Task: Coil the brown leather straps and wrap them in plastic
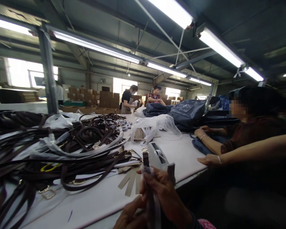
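A dark brown strap [146, 159] with a metal buckle at its top stands upright in front of me, partly wrapped in clear plastic [156, 203]. My right hand [165, 192] closes round it just below the buckle end. Lower down, my left hand [133, 211] pinches the same strap; some of its fingers are hidden at the bottom of the view. Just beyond my hands is a grey tape dispenser [158, 155]. Beige card strips [130, 183] lie fanned out on the white table [85, 206] to the left.
Many dark straps with metal clasps [85, 140] are heaped on the left. A clear plastic bag [154, 127] and dark blue bags [188, 113] lie farther back. At right a co-worker's arms [211, 140] and another person's hand [209, 160] rest on the table. Two people stand behind.
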`<state>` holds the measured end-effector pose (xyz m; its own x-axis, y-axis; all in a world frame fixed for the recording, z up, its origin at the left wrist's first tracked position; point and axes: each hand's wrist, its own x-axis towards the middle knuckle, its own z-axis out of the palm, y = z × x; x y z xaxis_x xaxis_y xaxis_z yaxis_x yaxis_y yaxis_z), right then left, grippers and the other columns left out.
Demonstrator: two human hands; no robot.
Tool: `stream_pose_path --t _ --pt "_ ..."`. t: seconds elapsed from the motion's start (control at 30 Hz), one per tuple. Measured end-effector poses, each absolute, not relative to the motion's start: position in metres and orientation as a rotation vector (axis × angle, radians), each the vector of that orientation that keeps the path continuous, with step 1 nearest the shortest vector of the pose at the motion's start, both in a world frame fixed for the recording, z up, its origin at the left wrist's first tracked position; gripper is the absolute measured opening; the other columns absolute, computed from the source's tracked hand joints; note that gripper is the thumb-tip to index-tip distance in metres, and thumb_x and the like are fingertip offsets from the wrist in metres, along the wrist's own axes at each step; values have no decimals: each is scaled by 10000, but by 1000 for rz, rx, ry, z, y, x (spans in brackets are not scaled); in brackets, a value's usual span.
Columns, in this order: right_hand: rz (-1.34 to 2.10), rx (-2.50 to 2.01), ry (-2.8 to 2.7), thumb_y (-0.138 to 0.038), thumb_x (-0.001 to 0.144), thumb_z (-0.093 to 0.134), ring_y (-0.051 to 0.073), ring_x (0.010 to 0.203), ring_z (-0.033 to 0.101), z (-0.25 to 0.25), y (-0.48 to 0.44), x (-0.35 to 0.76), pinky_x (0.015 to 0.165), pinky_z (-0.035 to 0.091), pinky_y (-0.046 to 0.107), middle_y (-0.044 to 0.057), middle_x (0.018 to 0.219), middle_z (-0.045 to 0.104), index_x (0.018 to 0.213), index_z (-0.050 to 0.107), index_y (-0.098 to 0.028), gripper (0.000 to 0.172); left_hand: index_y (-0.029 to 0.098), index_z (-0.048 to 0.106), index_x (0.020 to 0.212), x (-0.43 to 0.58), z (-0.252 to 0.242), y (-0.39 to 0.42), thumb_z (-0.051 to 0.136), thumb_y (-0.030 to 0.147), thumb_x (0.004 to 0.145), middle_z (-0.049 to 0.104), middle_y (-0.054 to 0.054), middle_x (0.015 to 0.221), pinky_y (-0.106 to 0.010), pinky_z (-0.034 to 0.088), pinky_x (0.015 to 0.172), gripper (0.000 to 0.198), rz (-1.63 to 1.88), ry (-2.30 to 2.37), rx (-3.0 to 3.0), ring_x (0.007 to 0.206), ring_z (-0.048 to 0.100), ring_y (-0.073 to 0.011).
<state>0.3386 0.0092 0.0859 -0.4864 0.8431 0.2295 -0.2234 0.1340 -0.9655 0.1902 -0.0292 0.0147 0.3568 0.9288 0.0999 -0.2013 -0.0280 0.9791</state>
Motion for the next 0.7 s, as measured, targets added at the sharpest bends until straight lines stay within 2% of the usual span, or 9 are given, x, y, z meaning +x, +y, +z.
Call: stream_pose_path --t 0.1,0.17,0.23,0.27,0.33,0.43,0.53,0.63,0.7 --pt "1114 -562 -1873 -471 1034 548 116 588 531 92 10 341 556 416 232 -1 716 603 1082 712 -161 354 186 754 987 179 13 -17 805 657 762 715 -84 949 -275 505 665 525 1097 819 1134 859 669 -239" --pt "722 -485 -2140 -359 1074 475 138 680 573 95 13 345 620 446 245 22 799 637 1157 708 -184 303 148 755 977 169 18 -11 711 750 792 734 -108 887 -272 509 601 631 1017 764 951 716 686 -212" --pt "288 -435 -2303 -270 1096 401 157 706 599 97 20 349 631 456 262 51 837 664 1208 688 -168 324 115 757 973 160 30 -11 586 832 820 747 -137 798 -280 514 568 754 889 631 835 621 698 -216" --pt "86 -411 -2332 -239 1102 370 165 698 606 97 24 351 625 460 271 60 827 668 1218 677 -150 340 101 759 983 157 39 -14 548 828 847 752 -152 777 -275 511 563 769 840 579 832 614 709 -221" --pt "-203 -352 -2345 -185 1100 355 181 701 633 97 32 356 624 478 284 71 818 681 1263 640 -127 333 82 764 992 153 57 -20 561 712 924 762 -168 777 -255 498 572 665 792 550 916 616 716 -211" --pt "-379 -270 -2344 -130 1078 402 214 817 687 96 40 362 714 533 313 97 899 716 1359 561 -119 323 93 770 976 154 84 -29 644 485 966 768 -151 780 -253 495 633 411 785 619 1086 622 701 -191" --pt "-447 -228 -2385 -121 1058 463 236 842 692 95 42 366 744 552 338 119 930 727 1381 529 -88 331 123 765 985 156 99 -29 689 432 944 762 -118 763 -261 482 659 321 819 669 1217 640 676 -192" --pt "-492 -262 -2383 -100 1053 463 241 835 696 89 44 367 757 563 350 119 917 730 1375 536 -77 331 128 759 928 155 99 -26 683 431 949 595 2 542 -192 344 488 314 842 764 1236 449 445 -90" --pt "-511 -298 -2323 -85 1050 457 244 840 701 82 45 368 768 570 358 123 921 730 1359 550 -71 324 133 749 929 153 93 -27 669 454 958 491 55 497 -168 278 430 332 827 794 1158 406 330 -60"
